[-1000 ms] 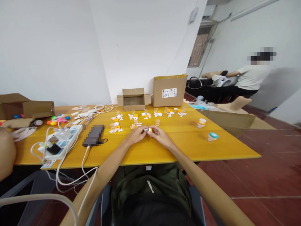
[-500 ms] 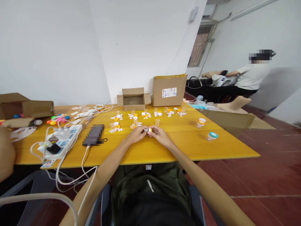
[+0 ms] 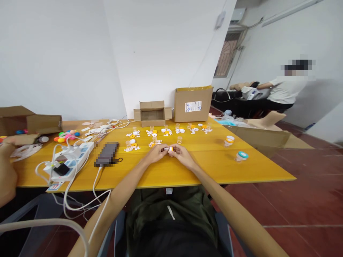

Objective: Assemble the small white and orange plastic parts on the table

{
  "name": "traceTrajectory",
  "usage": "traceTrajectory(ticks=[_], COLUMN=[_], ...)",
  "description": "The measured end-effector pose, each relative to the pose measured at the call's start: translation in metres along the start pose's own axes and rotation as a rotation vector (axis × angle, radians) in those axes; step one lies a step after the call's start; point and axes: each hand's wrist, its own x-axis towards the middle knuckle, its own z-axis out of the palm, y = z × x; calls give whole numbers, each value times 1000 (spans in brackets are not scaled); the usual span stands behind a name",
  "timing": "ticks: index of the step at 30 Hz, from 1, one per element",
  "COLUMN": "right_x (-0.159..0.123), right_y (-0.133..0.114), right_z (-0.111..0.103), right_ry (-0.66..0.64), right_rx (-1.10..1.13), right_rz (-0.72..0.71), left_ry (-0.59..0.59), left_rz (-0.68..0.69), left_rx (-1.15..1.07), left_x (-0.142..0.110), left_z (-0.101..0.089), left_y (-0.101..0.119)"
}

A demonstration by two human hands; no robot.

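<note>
Over the middle of the table my two hands meet, fingertips nearly touching. My right hand [image 3: 182, 156] is closed, pinching a small white-and-orange plastic part [image 3: 170, 149]. My left hand [image 3: 156, 153] is closed on a small white piece with dark spots [image 3: 166, 148], pressed against the orange part; its exact kind is too small to tell. Just beyond the hands stand a small clear cup [image 3: 179, 140] and a scattered pile of white and orange pieces [image 3: 133, 147]. More such piles, each with a clear cup, lie in a row farther back.
Two lidded clear cups, one with an orange-and-white top [image 3: 229, 139] and one teal-topped [image 3: 242, 155], stand right. Left are a phone [image 3: 107, 154], a power strip [image 3: 76, 162] and cables. Behind are an open box [image 3: 152, 116] and a carton [image 3: 192, 106]. Another person's arm [image 3: 6, 175] reaches in left.
My hands stay in almost the same place, still holding the small parts. At the far left the other person's arm has shifted upward, toward the open box.
</note>
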Motion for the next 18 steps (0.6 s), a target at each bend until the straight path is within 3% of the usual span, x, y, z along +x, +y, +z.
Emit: traceTrajectory(ticks=[18], right_x=[1], right_y=[-1], right_z=[1], right_ry=[6], right_rx=[28], right_rz=[27], left_ry=[33], left_rz=[-51], left_rx=[-2], left_x=[2], left_z=[3], left_y=[-3])
